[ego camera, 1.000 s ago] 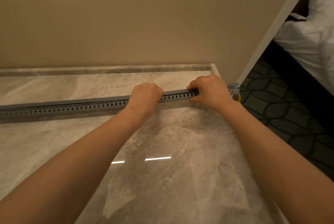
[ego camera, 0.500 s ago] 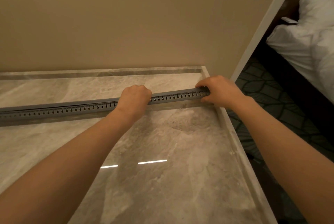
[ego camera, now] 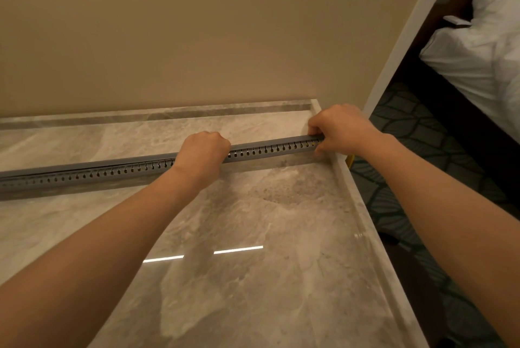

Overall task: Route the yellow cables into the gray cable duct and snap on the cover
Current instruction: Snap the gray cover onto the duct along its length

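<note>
A long gray slotted cable duct (ego camera: 98, 172) lies across the marble top from the left edge to the right rim, with its cover along the top. My left hand (ego camera: 204, 152) is fisted over the duct near its middle, pressing down on the cover. My right hand (ego camera: 339, 129) pinches the duct's right end at the counter's edge. A bit of yellow cable (ego camera: 349, 161) shows below my right wrist, past the rim. Faint yellow glints through the slots by my right hand. The rest of the cables is hidden inside.
The marble counter (ego camera: 253, 277) has a raised rim on the right and drops to dark patterned carpet (ego camera: 408, 150). A beige wall (ego camera: 197, 24) rises behind the duct. A bed with white linen (ego camera: 484, 52) stands at far right.
My right hand slid rightward along the duct to its end. My left hand stayed on the middle. The view shifted slightly, and the yellow cable end shows again past the rim.
</note>
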`<action>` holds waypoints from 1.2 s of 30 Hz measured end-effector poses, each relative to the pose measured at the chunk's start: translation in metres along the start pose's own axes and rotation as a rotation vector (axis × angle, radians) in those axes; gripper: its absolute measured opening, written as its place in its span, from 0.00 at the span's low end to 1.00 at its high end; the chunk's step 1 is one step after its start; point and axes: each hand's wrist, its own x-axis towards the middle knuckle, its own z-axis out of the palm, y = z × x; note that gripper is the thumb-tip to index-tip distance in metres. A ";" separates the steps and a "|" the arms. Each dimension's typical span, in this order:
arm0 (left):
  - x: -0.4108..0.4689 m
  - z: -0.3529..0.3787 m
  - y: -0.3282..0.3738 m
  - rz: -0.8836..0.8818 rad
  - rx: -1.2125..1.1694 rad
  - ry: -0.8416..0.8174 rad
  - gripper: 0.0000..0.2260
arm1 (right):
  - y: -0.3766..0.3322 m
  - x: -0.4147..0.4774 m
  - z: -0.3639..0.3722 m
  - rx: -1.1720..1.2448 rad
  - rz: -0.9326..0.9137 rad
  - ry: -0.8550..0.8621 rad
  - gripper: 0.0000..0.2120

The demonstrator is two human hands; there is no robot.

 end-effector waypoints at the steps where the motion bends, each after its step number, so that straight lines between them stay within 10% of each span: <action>1: 0.000 -0.001 0.000 0.004 0.008 -0.005 0.09 | 0.000 0.000 0.000 0.001 -0.007 0.001 0.08; 28: 0.042 -0.029 0.087 0.129 -0.117 0.250 0.09 | 0.008 -0.004 0.013 0.107 -0.009 0.110 0.10; 36: 0.048 -0.032 0.083 0.126 -0.131 0.207 0.12 | 0.028 -0.019 0.025 0.513 0.023 0.128 0.19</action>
